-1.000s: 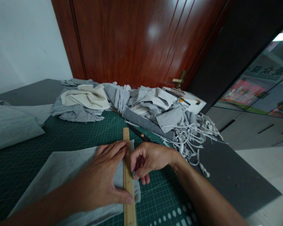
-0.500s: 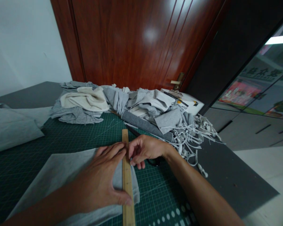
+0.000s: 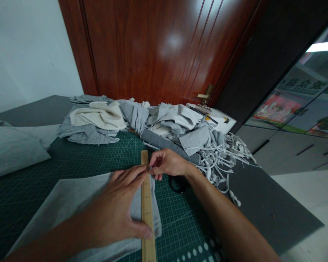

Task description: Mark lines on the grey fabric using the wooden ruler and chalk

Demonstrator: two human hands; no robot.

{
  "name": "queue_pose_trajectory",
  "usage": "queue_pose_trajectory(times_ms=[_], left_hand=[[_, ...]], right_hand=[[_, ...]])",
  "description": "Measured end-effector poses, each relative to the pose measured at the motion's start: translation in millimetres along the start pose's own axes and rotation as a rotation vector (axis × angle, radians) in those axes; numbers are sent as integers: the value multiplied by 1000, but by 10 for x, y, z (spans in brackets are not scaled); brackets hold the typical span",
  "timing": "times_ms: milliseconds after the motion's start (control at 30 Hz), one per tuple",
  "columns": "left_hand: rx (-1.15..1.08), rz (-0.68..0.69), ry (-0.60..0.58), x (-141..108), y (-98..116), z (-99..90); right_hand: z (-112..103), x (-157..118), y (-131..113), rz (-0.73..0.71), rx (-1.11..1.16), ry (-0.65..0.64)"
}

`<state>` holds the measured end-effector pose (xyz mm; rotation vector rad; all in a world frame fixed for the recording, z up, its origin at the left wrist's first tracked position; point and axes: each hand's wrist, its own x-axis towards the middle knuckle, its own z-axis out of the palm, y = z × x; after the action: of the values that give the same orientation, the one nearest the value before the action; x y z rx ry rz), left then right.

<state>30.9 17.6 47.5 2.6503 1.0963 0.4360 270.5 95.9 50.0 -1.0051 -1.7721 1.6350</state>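
Observation:
A wooden ruler (image 3: 147,203) lies lengthwise over a folded light grey cloth (image 3: 71,193) near the cloth's right edge. My left hand (image 3: 120,207) is spread over the cloth and ruler, its thumb and fingertips on the ruler. Beside the ruler's upper part, my right hand (image 3: 166,163) has thumb and index finger pinched together at the cloth's upper right edge; what sits between the fingertips is too small to make out. Partly under the right wrist are scissors with a black handle (image 3: 177,185).
A green cutting mat (image 3: 177,218) covers the grey table (image 3: 265,211). Across the back lie heaped grey cloths (image 3: 177,116), a cream cloth (image 3: 100,114) and tangled fabric strips (image 3: 218,160). More grey cloth (image 3: 13,145) is at left.
My right hand has moved up along the ruler's right side, away from me, uncovering more of the black scissor handle and cloth edge. My left hand and the ruler have stayed nearly still.

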Motion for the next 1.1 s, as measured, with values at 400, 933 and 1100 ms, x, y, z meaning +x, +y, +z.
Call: queue_pose_trajectory(times_ms=[400,933,1100], left_hand=[[-47,-5,-15,12,34,-44],[-37,-1,-1,-19,-7,-14],[-46,29,36,-25,-40,26]], right_hand=[[54,78,2,-36,-62,198],[103,37,-15,-118,-137,559],[39,-123,-66,-128,-161,631]])
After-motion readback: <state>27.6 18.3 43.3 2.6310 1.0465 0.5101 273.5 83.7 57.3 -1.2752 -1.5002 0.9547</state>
